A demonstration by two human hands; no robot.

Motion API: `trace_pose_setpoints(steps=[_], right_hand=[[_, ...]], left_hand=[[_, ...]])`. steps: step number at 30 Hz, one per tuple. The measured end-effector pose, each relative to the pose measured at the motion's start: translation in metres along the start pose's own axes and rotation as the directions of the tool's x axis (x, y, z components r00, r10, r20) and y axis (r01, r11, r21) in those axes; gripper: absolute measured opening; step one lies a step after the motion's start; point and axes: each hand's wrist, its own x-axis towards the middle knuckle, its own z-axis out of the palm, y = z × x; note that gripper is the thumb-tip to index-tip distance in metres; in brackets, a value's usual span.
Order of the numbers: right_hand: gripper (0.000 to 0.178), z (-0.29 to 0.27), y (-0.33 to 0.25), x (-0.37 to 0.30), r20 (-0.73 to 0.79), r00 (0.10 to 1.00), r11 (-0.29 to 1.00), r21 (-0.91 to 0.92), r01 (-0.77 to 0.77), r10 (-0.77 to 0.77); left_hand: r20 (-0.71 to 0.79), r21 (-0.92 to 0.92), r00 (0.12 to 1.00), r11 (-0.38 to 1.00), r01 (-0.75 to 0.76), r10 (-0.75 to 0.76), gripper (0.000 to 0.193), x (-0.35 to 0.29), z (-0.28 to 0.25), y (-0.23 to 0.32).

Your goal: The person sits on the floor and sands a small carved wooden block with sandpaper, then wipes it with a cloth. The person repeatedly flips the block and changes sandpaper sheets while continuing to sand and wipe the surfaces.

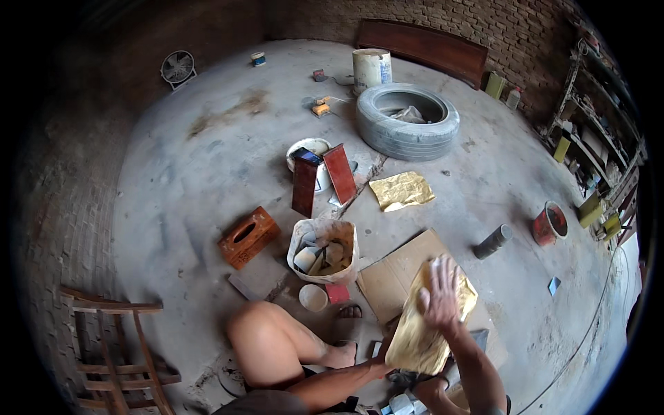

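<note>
A rectangular piece with a crinkled gold foil-like face (408,346) is tilted up over my lap. My right hand (441,294) lies flat on its upper part, fingers stretched out and pointing away from me. At the piece's lower left edge my left hand (379,361) holds it, with most of the fingers hidden behind it. Just beyond, a flat sheet of brown cardboard (387,280) rests on the floor. Farther off lies a loose crinkled gold sheet (402,191).
An open tub of scraps (323,277), a small cup (313,298) and a wooden tissue box (249,237) stand left of the cardboard. Two reddish-brown boards (339,174) lean on a white bucket (321,181). Beyond are a tyre (408,135), a dark cylinder (492,241) and a red bucket (550,225).
</note>
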Motion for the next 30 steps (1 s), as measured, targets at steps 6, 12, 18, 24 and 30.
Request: trace_pose_setpoints(steps=[6, 12, 18, 24, 30], right_hand=[[0.078, -0.007, -0.043, -0.031, 0.176, 0.979, 0.995, 0.034, 0.094, -0.098], [0.076, -0.006, 0.015, -0.019, -0.05, 0.994, 0.99, -0.091, -0.103, 0.098], [0.077, -0.004, -0.016, -0.047, 0.096, 0.995, 0.994, 0.108, 0.005, -0.015], [0.079, -0.004, -0.031, -0.053, 0.133, 0.991, 0.999, 0.032, -0.027, 0.022], [0.075, -0.004, 0.018, -0.018, -0.095, 0.974, 0.973, -0.084, -0.215, 0.207]], left_hand=[[-0.029, 0.079, 0.999, 0.997, -0.02, 0.022, 0.068, 0.001, 0.0, 0.006], [-0.043, 0.123, 0.999, 0.992, -0.022, 0.027, 0.072, 0.003, 0.002, 0.01], [-0.057, 0.167, 0.998, 0.986, -0.026, 0.036, 0.075, 0.002, -0.001, 0.01], [-0.069, 0.201, 0.997, 0.979, 0.04, -0.026, 0.075, -0.003, -0.003, 0.009], [-0.029, 0.195, 0.996, 0.978, -0.079, 0.087, 0.076, 0.011, 0.013, 0.008]])
